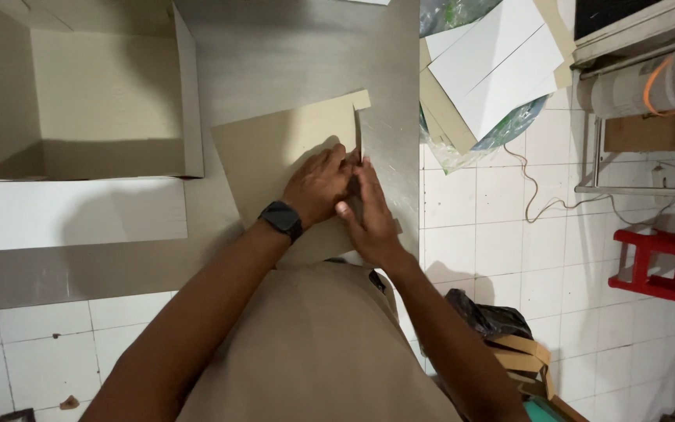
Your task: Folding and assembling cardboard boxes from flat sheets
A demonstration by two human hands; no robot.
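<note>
A flat beige cardboard sheet (275, 144) lies on a steel table (291, 55), its right edge bent up into a narrow flap. My left hand (318, 185), with a black watch on the wrist, presses flat on the sheet beside that fold. My right hand (370, 212) stands on edge against the fold line, fingers straight and pointing away from me, pushing on the raised flap. Both hands touch the sheet and almost touch each other.
An open white cardboard box (103, 94) sits at the table's left. On the tiled floor to the right lie stacked white and beige sheets (494, 62) on plastic, a cord, a red plastic stool (662, 266), a metal rack with a roll (650, 86), and cardboard scraps (521, 352).
</note>
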